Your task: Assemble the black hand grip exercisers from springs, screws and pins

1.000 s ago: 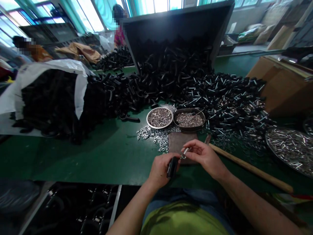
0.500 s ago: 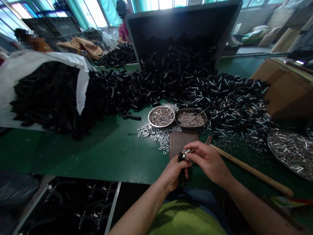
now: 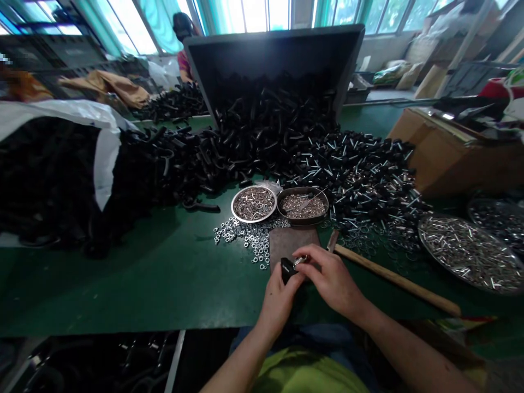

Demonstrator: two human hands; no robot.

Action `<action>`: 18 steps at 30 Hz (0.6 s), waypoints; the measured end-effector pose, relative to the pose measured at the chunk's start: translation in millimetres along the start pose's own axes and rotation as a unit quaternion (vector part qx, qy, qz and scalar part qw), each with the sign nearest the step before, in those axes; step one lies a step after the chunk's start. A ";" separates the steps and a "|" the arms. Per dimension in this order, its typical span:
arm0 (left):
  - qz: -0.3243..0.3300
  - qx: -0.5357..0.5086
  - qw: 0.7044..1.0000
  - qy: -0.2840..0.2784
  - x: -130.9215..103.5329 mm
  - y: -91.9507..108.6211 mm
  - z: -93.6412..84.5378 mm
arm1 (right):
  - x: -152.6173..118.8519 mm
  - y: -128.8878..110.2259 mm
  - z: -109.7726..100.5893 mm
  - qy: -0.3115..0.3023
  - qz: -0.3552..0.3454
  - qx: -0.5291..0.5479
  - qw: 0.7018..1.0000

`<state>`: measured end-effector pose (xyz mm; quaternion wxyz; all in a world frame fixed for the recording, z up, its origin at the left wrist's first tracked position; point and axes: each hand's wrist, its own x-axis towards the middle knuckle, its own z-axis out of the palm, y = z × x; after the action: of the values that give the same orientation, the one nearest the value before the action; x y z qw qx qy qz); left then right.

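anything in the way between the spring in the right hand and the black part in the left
Nothing visible: the right hand holds the spring close beside the black part in the left hand. Whether they touch is unclear.

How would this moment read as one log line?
left hand grip: black part; right hand grip: metal spring; hammer: on green table
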<state>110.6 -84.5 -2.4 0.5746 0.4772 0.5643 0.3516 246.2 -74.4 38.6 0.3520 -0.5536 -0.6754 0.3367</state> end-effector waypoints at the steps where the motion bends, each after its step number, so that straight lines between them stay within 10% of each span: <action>1: 0.019 0.008 1.000 -0.006 -0.8 0.5 0.4 | 0.7 2.1 0.2 0.000 0.008 0.005 1.000; 6: -0.008 -0.059 0.990 -0.130 -9.4 -0.9 -1.7 | 24.5 39.4 -14.6 -0.088 0.028 0.038 0.995; 9: -0.106 -0.166 0.964 -0.179 -13.4 -3.7 -5.4 | 50.7 77.4 -34.0 0.002 0.020 -0.188 0.982; 14: -0.131 -0.202 0.961 -0.134 -10.2 -2.1 -10.6 | 75.2 115.2 -51.8 0.064 0.043 -0.284 0.956; 18: -0.127 -0.222 0.962 -0.099 0.0 -0.1 -11.2 | 65.4 99.3 -44.3 0.058 0.022 -0.257 0.965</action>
<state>99.5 -82.9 -1.5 0.7588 0.2946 0.4687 0.3432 325.3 8.8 -15.3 0.2291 -0.6583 -0.7056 0.1272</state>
